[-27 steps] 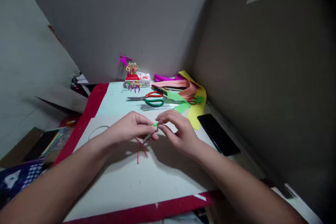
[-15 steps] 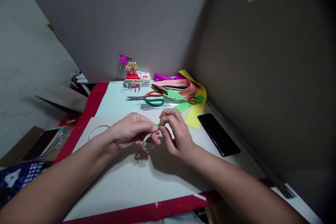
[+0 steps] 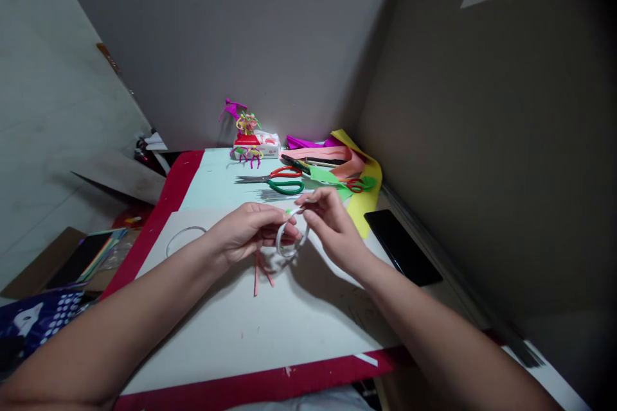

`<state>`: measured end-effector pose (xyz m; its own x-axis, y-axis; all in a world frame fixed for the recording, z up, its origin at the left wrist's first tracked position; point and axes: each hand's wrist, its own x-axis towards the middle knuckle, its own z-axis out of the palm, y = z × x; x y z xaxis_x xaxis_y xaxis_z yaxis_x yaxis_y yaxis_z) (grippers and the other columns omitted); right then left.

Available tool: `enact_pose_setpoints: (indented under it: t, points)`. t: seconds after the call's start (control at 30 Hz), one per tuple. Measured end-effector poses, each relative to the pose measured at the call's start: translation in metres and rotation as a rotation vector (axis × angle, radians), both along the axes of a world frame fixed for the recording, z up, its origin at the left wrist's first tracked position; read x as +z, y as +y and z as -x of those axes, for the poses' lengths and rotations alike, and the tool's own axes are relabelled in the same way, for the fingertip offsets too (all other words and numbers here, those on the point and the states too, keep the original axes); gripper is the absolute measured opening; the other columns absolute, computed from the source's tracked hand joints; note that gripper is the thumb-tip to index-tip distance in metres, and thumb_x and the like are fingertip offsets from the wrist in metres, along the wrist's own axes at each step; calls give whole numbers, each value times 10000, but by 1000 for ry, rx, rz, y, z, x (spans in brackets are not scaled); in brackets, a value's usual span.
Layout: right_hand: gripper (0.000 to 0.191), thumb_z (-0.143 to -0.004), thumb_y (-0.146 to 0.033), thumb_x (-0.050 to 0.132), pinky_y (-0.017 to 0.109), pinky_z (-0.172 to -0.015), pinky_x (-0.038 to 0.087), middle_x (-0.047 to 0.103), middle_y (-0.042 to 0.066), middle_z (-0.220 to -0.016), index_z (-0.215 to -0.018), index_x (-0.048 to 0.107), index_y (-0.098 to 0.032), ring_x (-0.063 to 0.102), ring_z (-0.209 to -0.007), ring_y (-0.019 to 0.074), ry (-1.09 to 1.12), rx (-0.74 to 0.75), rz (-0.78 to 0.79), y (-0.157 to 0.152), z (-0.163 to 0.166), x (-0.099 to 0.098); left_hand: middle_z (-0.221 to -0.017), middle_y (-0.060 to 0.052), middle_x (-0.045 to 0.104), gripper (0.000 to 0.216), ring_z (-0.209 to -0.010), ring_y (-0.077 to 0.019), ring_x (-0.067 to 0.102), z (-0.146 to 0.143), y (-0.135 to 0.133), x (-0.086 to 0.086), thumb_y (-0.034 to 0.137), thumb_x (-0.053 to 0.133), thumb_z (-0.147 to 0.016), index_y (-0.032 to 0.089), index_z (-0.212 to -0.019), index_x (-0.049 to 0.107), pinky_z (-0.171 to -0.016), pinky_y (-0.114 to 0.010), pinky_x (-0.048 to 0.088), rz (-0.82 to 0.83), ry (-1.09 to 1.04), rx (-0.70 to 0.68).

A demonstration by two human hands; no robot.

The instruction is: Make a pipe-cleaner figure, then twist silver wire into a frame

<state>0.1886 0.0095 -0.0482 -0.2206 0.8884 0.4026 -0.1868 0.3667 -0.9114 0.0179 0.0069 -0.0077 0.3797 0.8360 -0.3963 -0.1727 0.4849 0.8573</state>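
Observation:
My left hand (image 3: 250, 231) pinches a small green piece (image 3: 288, 212) between thumb and forefinger over the middle of the table. Right beside it my right hand (image 3: 332, 218) grips the upper edge of a narrow white ring (image 3: 279, 245), which looks like a roll of tape. The ring hangs between both hands and touches or nearly touches the left fingertips. Thin pink strips (image 3: 256, 276) show below my left hand; whether they hang from it or lie on the board, I cannot tell. A loop of thin wire (image 3: 179, 236) rests left of my left wrist.
Scissors with red and green handles (image 3: 284, 180) lie beyond my hands, near thin wires (image 3: 265, 194). Behind are a small box (image 3: 265, 146) with colourful twisted figures (image 3: 248, 122), and yellow paper (image 3: 373, 180). A black phone (image 3: 402, 247) lies right. Grey walls enclose the back and right.
The white ring has come up and to the right, and my right fingers now hold it. The view has shifted slightly. My left hand keeps its pinch.

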Motion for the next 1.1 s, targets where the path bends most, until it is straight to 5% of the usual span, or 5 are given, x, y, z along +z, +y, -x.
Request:
enact_pose_setpoints:
  t: [0.17,0.37,0.47,0.93,1.1]
  points:
    - [146,-863,-193,466,254,-612,437,598,-4,-815,-935,352,-250,587,-729,143,-221,-93,-34,22,-8,-20,-822,-156,739,156,-766,-184,703,13,18,-10,78,556,-821,41,-861,702,-732,-247,572,-14,31,81]
    - [210,-778,-127,539,347,-728,456,637,27,-810,-930,435,-229,611,-786,197,-610,-155,-83,36,-25,-27,-906,-178,724,137,-810,-226,695,17,20,-5,79,569,-808,48,-870,687,-651,-312,594,14,98,99]
    - [284,-796,-198,592,376,-877,431,607,72,-1032,-1017,416,-233,576,-982,202,-478,-176,-180,21,-17,-13,-941,-171,714,148,-686,-181,680,12,14,-1,95,563,-815,56,-878,692,-548,-267,567,50,85,26]
    - [362,-768,-84,594,314,-775,482,635,7,-860,-1023,396,-248,642,-835,156,-170,-230,-217,-15,8,-1,-816,-88,730,129,-775,-134,635,-2,-4,-10,130,622,-762,108,-804,742,-757,-223,457,-93,-45,-46]
    - [372,-742,-145,648,299,-674,496,627,-16,-784,-978,383,-256,630,-780,161,6,-101,64,-9,6,5,-877,-112,738,164,-886,-187,646,0,-3,-6,99,611,-707,86,-806,741,-837,-268,460,-66,-52,-54]
